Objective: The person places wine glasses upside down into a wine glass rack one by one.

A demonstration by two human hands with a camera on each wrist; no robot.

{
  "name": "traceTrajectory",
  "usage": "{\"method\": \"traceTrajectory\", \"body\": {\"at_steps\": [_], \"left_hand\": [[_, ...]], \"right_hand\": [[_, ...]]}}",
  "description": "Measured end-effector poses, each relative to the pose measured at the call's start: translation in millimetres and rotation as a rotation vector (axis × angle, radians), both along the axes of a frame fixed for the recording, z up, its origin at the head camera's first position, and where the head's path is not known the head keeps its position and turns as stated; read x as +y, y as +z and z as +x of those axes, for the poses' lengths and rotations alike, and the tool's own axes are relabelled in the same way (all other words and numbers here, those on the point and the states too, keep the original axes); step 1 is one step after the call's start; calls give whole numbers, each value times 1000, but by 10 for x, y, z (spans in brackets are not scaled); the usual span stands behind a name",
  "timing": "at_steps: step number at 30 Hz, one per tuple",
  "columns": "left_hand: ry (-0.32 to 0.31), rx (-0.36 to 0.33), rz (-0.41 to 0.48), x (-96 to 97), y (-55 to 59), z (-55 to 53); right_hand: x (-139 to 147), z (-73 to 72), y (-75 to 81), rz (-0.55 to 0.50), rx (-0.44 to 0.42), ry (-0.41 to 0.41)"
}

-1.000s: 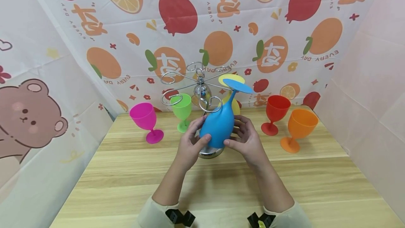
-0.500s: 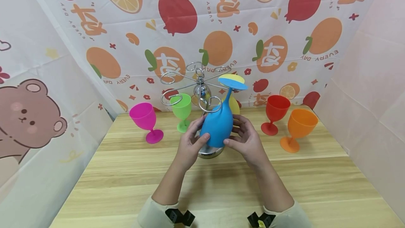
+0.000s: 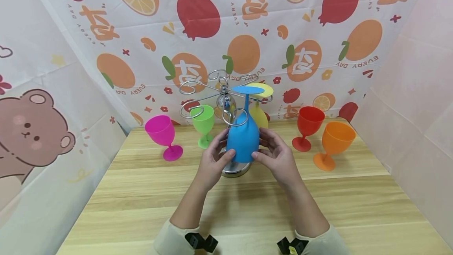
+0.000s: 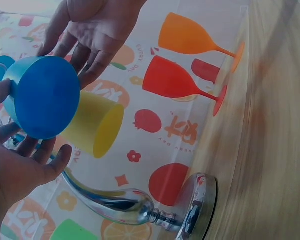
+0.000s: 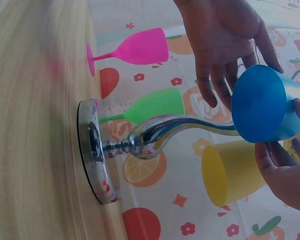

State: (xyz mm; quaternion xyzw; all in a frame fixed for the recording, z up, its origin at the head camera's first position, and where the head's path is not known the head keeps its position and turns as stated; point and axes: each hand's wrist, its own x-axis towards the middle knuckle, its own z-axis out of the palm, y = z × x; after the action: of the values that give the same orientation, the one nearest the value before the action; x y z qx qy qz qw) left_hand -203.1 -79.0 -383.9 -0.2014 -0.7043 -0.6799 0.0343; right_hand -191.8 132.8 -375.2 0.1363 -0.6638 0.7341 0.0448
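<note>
Blue goblet point(image 3: 243, 141) being held upside down at the metal rack's point(image 3: 226, 100) near side, being gripped between left hand point(image 3: 214, 158) and right hand point(image 3: 277, 156), foot point(image 3: 248, 89) being shown whole by head view, mouth point(image 4: 47, 100) being revealed only by wrist views.

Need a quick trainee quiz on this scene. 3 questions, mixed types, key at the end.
1. True or false: the blue cup, held between the left hand and the right hand, has its mouth facing up.
2. Which cup hangs upside down from the metal rack, behind the blue one in the head view?
A) the red cup
B) the yellow cup
C) the orange cup
3. How many cups stand upright on the table?

Key
1. False: its mouth faces down and its foot is on top.
2. B.
3. Four.
</note>
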Motion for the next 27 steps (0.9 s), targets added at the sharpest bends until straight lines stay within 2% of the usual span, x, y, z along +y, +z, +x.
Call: {"method": "traceTrajectory", "body": {"at_steps": [9,16,27], "left_hand": [[-18,-26,32,-8,-20,-35],[-24,-46,63,-11,-20,-44],[-46,-37,88,-29,-23,-36]], "right_hand": [[7,-2,3,-44,35,-22],[11,7,12,-60,24,-6],[14,20,-1,-32,88,2]]}}
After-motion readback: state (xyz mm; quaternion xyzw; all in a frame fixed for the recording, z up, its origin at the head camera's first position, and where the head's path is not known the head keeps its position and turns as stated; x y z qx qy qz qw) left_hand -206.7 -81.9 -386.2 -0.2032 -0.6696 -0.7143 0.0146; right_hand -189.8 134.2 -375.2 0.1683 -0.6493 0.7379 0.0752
